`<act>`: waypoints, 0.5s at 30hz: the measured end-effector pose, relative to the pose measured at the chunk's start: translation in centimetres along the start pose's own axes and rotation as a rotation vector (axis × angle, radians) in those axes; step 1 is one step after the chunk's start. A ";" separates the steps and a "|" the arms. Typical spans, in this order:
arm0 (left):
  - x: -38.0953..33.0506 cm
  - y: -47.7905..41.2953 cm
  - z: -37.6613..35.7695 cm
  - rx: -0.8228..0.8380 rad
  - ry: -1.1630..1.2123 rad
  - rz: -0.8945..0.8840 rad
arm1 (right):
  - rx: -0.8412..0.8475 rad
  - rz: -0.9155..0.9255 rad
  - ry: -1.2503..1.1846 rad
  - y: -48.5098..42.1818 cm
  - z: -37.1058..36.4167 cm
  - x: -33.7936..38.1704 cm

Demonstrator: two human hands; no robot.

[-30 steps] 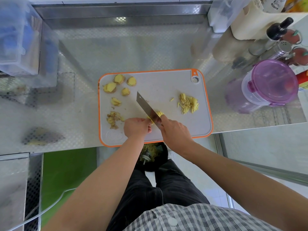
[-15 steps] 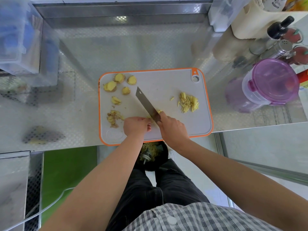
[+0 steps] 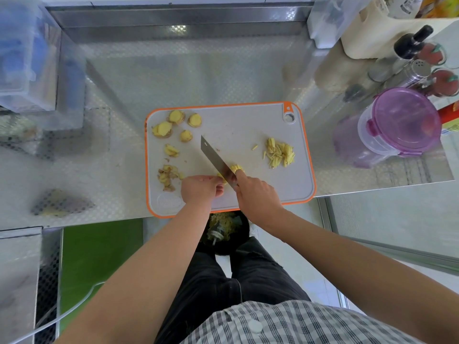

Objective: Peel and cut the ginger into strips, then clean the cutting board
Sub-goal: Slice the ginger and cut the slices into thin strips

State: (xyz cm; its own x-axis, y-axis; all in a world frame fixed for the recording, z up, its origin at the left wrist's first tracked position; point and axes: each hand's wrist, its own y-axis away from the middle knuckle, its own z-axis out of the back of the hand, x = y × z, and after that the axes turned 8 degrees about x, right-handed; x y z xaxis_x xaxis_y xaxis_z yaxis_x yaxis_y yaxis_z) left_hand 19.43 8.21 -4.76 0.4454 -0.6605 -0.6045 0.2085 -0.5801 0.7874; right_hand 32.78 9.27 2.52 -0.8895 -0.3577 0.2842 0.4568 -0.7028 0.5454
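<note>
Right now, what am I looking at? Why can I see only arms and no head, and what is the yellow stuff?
There is no machine here: these are a person's two bare hands. The picture comes from a camera worn on the person's head, looking down, so you see arms, legs and a shirt but no face. On the shiny metal counter lies a grey cutting board with an orange rim. The yellow stuff is ginger. The right hand grips a knife, its blade slanting across the board. The left hand, fingers curled, holds a ginger piece steady right beside the blade. To the right lies a pile of thin strips, already cut. At the board's far left are round slices, and nearer, brownish peels. A tub with a purple lid stands on the right.
</note>
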 end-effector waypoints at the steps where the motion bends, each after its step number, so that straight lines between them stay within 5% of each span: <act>1: -0.1 0.3 0.0 -0.026 -0.006 -0.005 | 0.005 -0.009 0.005 -0.2 0.0 0.1; 15: -1.0 2.0 -0.7 -0.117 -0.008 -0.017 | -0.021 0.025 -0.028 0.3 -0.1 -0.4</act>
State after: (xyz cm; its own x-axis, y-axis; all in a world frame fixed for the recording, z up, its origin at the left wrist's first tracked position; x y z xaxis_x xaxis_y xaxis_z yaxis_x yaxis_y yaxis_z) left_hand 19.96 8.05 -2.52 0.4343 -0.6546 -0.6187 0.3164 -0.5322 0.7852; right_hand 33.26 9.15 2.53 -0.8773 -0.3581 0.3194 0.4783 -0.7065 0.5217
